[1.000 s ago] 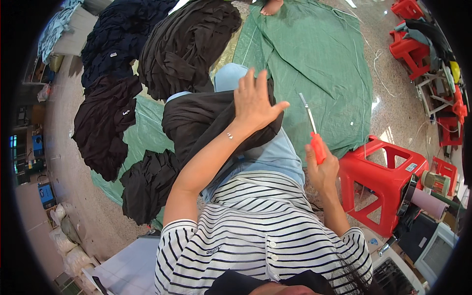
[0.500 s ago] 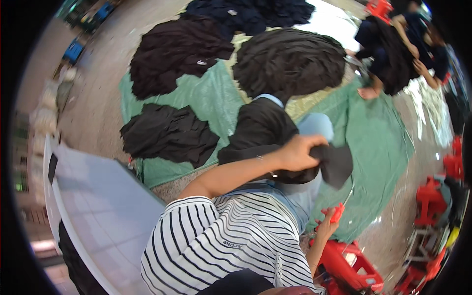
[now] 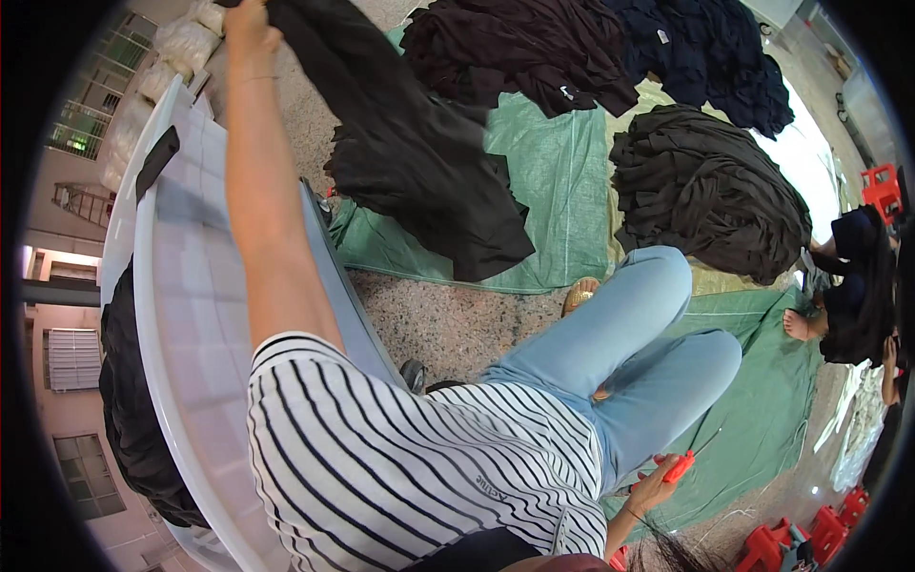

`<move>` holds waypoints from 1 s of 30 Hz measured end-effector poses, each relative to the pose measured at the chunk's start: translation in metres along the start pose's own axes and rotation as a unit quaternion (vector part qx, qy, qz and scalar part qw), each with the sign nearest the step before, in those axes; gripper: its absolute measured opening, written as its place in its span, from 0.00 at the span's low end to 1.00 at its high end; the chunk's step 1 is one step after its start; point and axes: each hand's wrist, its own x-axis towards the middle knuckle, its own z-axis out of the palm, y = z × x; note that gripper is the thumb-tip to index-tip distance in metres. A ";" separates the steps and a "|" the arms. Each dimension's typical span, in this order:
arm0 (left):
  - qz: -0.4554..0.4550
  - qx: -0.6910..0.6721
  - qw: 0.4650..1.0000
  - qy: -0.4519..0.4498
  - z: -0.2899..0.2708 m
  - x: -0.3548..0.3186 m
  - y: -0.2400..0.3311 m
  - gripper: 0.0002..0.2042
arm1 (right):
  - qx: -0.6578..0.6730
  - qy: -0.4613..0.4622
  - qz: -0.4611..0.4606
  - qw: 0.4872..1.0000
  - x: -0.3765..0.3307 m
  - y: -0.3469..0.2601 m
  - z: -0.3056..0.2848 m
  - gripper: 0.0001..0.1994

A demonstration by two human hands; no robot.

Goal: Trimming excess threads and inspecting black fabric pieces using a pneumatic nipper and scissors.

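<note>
My left arm reaches far out to the upper left, and my left hand [image 3: 250, 30] is closed on one end of a long black garment [image 3: 367, 100]. The cloth hangs stretched from that hand down over the small black pile [image 3: 357, 181] at the left, hiding much of it. Low on the right, beside my thigh, my right hand [image 3: 651, 488] grips red-handled scissors [image 3: 680, 467], their thin metal blade pointing up and to the right. No cloth lies on my light blue jeans [image 3: 610, 315].
Green sheeting [image 3: 562, 191] carries heaps of dark brown [image 3: 515, 43], black [image 3: 710, 191] and navy [image 3: 710, 57] cloth. A white panelled bin [image 3: 191, 286] stands close on my left. Red stools [image 3: 824, 534] are at the lower right. A co-worker's foot [image 3: 805, 324] shows at the right.
My left hand has swung from over my lap to the far upper left, drawing the black garment off my knees. My view has turned left. The right hand keeps the scissors.
</note>
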 end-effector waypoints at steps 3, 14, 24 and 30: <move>0.110 0.130 0.985 0.002 0.011 -0.003 0.006 0.12 | -0.024 0.025 0.006 0.999 0.005 0.002 0.001 0.29; -0.089 0.402 0.800 -0.436 0.031 -0.269 -0.266 0.14 | -0.061 0.126 0.013 0.990 0.006 -0.047 0.011 0.11; 0.083 0.298 0.728 -0.611 0.433 -0.383 -0.289 0.52 | -0.073 0.155 0.024 0.985 -0.009 -0.007 0.018 0.16; 0.312 0.345 0.666 -0.583 0.693 -0.404 -0.344 0.62 | 0.017 0.196 -0.031 0.980 -0.018 0.010 0.030 0.22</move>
